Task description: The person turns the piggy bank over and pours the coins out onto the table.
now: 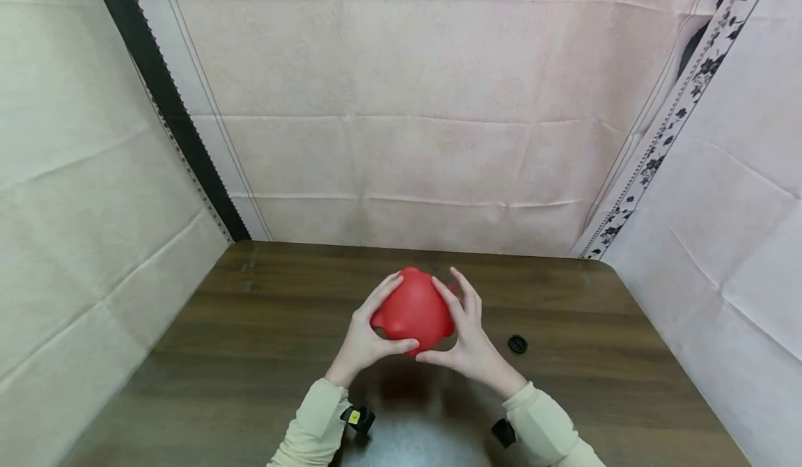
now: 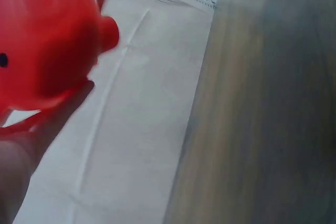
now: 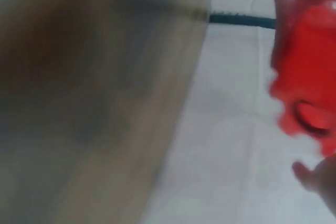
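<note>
A glossy red piggy bank [image 1: 415, 308], rounded with stubby feet, is held up above the table between both hands. My left hand [image 1: 370, 331] grips its left side, fingers along the top and thumb across the near side. On the other side my right hand [image 1: 470, 331] holds it with curved fingers, the thumb low near the left thumb. In the left wrist view the piggy bank [image 2: 50, 40] shows a black eye dot. A dark-rimmed round opening [image 3: 311, 118] appears on it in the right wrist view, which is blurred.
A small black round cap [image 1: 517, 344] lies on the brown wood-grain table [image 1: 250, 369], right of the right hand. Pale cloth [image 1: 401, 154] hangs behind the table and along both sides. Both wrists carry small black cameras [image 1: 362, 420].
</note>
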{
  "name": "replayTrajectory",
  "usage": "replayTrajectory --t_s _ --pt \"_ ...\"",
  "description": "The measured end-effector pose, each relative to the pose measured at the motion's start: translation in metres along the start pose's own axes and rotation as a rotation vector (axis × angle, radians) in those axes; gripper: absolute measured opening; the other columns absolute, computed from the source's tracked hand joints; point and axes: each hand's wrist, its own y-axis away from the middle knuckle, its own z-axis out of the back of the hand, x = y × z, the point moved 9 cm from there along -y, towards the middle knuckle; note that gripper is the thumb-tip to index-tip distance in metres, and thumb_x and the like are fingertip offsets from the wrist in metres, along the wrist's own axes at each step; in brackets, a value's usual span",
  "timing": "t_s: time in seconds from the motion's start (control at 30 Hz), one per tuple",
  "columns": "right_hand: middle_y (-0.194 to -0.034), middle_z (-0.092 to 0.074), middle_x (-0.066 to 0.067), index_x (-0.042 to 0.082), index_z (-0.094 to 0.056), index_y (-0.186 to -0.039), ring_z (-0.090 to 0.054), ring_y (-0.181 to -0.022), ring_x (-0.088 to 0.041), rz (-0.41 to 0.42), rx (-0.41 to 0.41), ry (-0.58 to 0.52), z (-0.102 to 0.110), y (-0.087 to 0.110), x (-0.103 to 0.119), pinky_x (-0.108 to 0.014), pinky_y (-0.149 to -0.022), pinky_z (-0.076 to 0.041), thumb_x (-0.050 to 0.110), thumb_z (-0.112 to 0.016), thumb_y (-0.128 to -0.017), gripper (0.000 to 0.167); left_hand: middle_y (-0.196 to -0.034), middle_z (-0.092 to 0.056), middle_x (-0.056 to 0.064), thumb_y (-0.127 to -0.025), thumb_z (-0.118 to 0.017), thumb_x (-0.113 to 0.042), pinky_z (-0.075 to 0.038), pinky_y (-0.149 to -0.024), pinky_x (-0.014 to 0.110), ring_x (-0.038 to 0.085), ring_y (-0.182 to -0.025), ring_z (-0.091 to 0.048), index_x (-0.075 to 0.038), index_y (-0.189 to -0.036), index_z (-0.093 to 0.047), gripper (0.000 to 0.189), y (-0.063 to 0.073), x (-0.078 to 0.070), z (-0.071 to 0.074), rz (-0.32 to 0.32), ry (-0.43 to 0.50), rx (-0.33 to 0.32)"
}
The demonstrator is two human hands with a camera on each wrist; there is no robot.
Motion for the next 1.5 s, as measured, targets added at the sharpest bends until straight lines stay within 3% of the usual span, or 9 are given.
replayTrajectory --t_s 0.1,0.23,0.53,0.7,0.8,0.93,1.07,1.27,1.5 --pt "-0.161 -0.01 -0.01 0.02 -0.019 -0.154 -0.02 -0.143 -0.034 0.058 0.029 0.176 0.0 -0.006 0.011 -0.056 -0.094 -0.051 0.032 -0.092 -0.06 0.119 -0.154 -0.036 -0.001 -0.072 -0.085 -0.016 -0.057 -0.087 0.032 0.031 -0.131 -0.045 -0.028 -0.145 -0.042 0.085 -0.003 -0.004 -0.002 -0.023 -0.095 -0.006" --pt "-0.161 -0.013 -0.011 0.025 -0.017 -0.154 -0.023 -0.143 -0.034 0.015 0.096 0.232 -0.009 -0.012 0.011 -0.064 -0.099 -0.044 0.035 -0.092 -0.06 0.121 -0.154 -0.035 -0.002 -0.072 -0.086 -0.02 -0.058 -0.087 0.034 0.029 -0.13 -0.046 -0.034 -0.144 -0.043 0.085 -0.003 -0.007 -0.006 -0.006 -0.206 -0.038" --pt "-0.158 -0.019 -0.011 0.022 -0.02 -0.153 -0.035 -0.137 -0.032 0.002 0.074 0.248 -0.016 -0.009 0.006 -0.043 -0.089 -0.057 0.026 -0.092 -0.062 0.116 -0.152 -0.038 -0.002 -0.066 -0.089 -0.021 -0.06 -0.083 0.037 0.025 -0.126 -0.05 -0.039 -0.141 -0.045 0.088 0.001 -0.02 -0.008 -0.003 -0.351 -0.075" --pt "-0.157 -0.021 -0.015 0.018 -0.018 -0.154 -0.036 -0.136 -0.033 0.055 0.037 0.18 -0.014 -0.006 0.006 -0.042 -0.087 -0.058 0.02 -0.092 -0.062 0.118 -0.154 -0.035 -0.001 -0.069 -0.087 -0.025 -0.059 -0.083 0.035 0.027 -0.128 -0.05 -0.037 -0.145 -0.04 0.091 0.003 -0.022 -0.008 0.02 -0.348 -0.046" --pt "-0.156 -0.024 -0.013 0.017 -0.019 -0.153 -0.038 -0.135 -0.032 0.05 0.013 0.08 -0.009 -0.006 0.002 -0.041 -0.087 -0.058 0.02 -0.091 -0.063 0.116 -0.151 -0.039 -0.005 -0.071 -0.086 -0.026 -0.058 -0.086 0.034 0.025 -0.128 -0.05 -0.037 -0.148 -0.035 0.094 0.003 -0.016 -0.005 0.096 -0.246 -0.008" --pt "-0.15 -0.035 -0.003 0.025 -0.019 -0.153 -0.043 -0.131 -0.028 -0.091 0.019 -0.18 -0.003 -0.005 -0.014 -0.03 -0.087 -0.057 0.019 -0.09 -0.064 0.113 -0.144 -0.045 -0.01 -0.071 -0.086 -0.023 -0.055 -0.092 0.035 0.021 -0.128 -0.049 -0.042 -0.148 -0.03 0.097 0.006 -0.001 -0.003 0.23 -0.049 0.05" --pt "-0.146 -0.039 0.0 0.035 -0.018 -0.152 -0.043 -0.131 -0.031 -0.21 0.059 -0.35 -0.004 -0.001 -0.025 -0.024 -0.086 -0.055 0.02 -0.088 -0.067 0.111 -0.146 -0.041 -0.008 -0.072 -0.085 -0.022 -0.052 -0.098 0.038 0.022 -0.132 -0.044 -0.046 -0.147 -0.026 0.098 0.008 0.008 -0.007 0.271 0.04 0.104" --pt "-0.147 -0.041 -0.007 0.036 -0.014 -0.152 -0.045 -0.13 -0.032 -0.31 0.071 -0.37 -0.004 0.001 -0.034 -0.031 -0.091 -0.055 0.023 -0.086 -0.07 0.11 -0.143 -0.046 -0.006 -0.071 -0.085 -0.026 -0.052 -0.097 0.039 0.022 -0.128 -0.048 -0.043 -0.147 -0.03 0.095 0.007 0.013 -0.005 0.287 -0.007 0.089" --pt "-0.137 -0.052 -0.008 0.027 -0.029 -0.147 -0.055 -0.118 -0.027 -0.57 0.065 -0.36 -0.007 0.005 -0.054 -0.039 -0.087 -0.057 0.032 -0.077 -0.08 0.082 -0.131 -0.059 0.005 -0.08 -0.077 -0.04 -0.058 -0.085 0.037 0.022 -0.106 -0.062 -0.025 -0.146 -0.039 0.078 0.003 0.023 -0.002 0.414 -0.069 0.013"
